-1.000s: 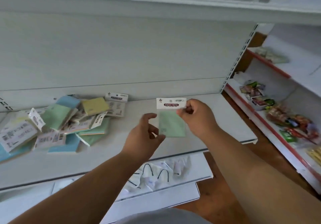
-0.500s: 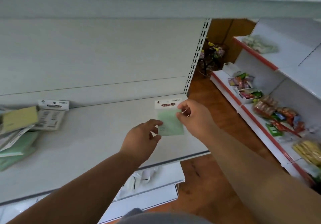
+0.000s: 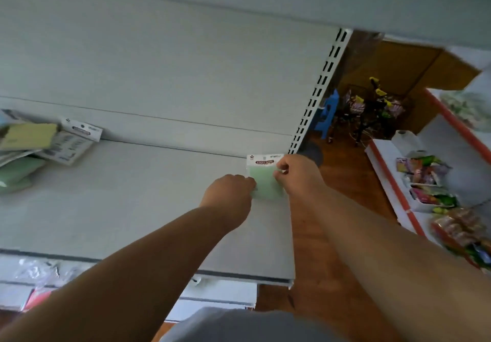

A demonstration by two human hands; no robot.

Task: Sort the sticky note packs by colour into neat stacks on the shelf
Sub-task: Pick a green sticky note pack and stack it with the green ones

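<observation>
At the shelf's (image 3: 132, 209) right end, both hands (image 3: 231, 190) (image 3: 295, 171) now pinch the green pack (image 3: 265, 182) lower.

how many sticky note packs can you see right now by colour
Green: 3 — one held by the left hand and right hand at the shelf's right end, two in the pile on the left
Yellow: 1
Back-side up, colour hidden: 1
Total: 5 clearly visible; the pile is cut off at the frame edge.
</observation>
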